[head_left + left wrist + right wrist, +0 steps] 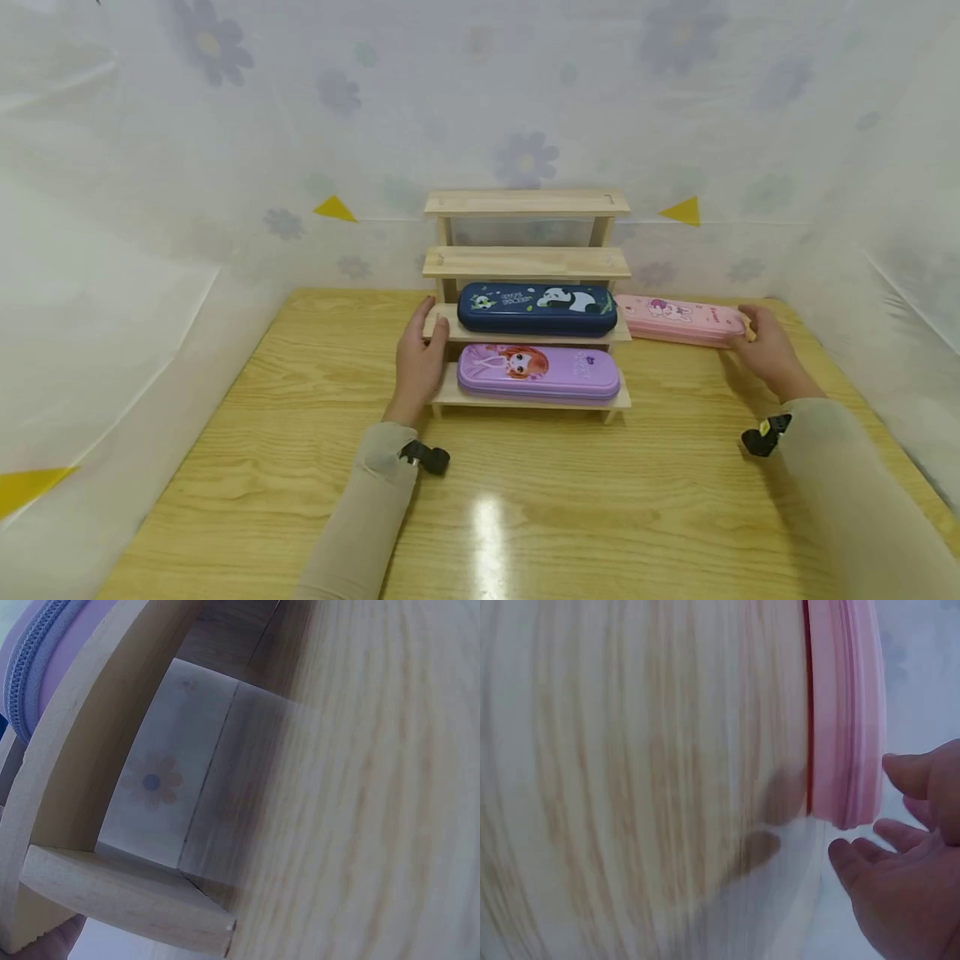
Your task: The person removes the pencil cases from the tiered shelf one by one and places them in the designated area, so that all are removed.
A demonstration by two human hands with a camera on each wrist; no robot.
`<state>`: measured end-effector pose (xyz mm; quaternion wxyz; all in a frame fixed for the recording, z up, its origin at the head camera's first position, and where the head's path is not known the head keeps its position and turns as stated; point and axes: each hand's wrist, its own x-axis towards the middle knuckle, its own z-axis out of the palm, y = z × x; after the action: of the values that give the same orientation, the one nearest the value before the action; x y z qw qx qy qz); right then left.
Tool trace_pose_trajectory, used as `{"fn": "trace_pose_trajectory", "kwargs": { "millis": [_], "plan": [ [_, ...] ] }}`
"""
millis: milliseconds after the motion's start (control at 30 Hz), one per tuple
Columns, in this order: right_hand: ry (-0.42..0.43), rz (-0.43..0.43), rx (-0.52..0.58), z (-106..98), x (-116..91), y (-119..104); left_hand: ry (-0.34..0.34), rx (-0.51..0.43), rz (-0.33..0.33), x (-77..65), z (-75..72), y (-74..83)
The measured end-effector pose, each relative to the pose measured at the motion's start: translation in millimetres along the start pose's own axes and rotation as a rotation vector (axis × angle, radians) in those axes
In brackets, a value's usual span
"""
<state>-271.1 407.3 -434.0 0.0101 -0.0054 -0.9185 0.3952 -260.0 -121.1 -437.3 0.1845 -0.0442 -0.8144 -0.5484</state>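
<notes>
A tiered wooden stand (527, 262) is in the middle of the head view. My left hand (420, 358) holds the left end of its second-lowest board, thumb toward the front; the left wrist view shows mostly boards and table. On that board lies a dark blue panda pencil case (537, 309). A purple pencil case (538, 372) with a cartoon girl rests on the lowest board. To the right, a pink pencil case (678, 320) lies on the table. My right hand (772, 354) is at its right end, fingers (847, 859) loosely spread around that end in the right wrist view.
Two upper boards of the stand rise behind the panda case. The wood-grain table (330, 467) reaches back to a flower-patterned white sheet (420, 100), with more sheeting at both sides. Yellow triangles (335, 208) mark the back sheet. Small black cameras (426, 457) are strapped to both wrists.
</notes>
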Motion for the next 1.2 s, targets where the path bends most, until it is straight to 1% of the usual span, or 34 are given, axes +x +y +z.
{"fn": "trace_pose_trajectory", "kwargs": {
  "millis": [67,200,300,467,600,767,967,1200],
  "plan": [
    [-0.005,0.020,-0.009,1.6,1.0,0.8,-0.002,0.001,0.001,0.2,-0.1,0.7],
    [-0.007,0.035,0.005,5.0,-1.3,1.3,-0.005,-0.004,0.007,-0.3,-0.2,1.4],
    [0.022,0.052,0.009,7.5,-7.8,-2.3,-0.006,-0.002,0.001,-0.6,0.2,1.5],
    [0.103,0.072,0.054,11.5,-17.8,-11.1,-0.005,0.003,-0.004,0.1,0.9,1.5],
    [0.152,0.052,0.118,15.4,-22.8,-16.0,-0.003,0.004,-0.004,-0.1,0.9,1.5],
    [0.185,0.034,0.182,19.8,-30.8,-26.4,-0.002,0.002,0.000,-0.6,0.5,0.5],
    [0.210,0.023,0.217,24.7,-40.2,-39.7,-0.001,0.002,-0.003,-1.3,0.4,1.2],
    [0.237,-0.056,0.248,31.7,-46.6,-54.1,-0.003,-0.001,0.000,-1.4,-0.1,0.5]
  ]
}}
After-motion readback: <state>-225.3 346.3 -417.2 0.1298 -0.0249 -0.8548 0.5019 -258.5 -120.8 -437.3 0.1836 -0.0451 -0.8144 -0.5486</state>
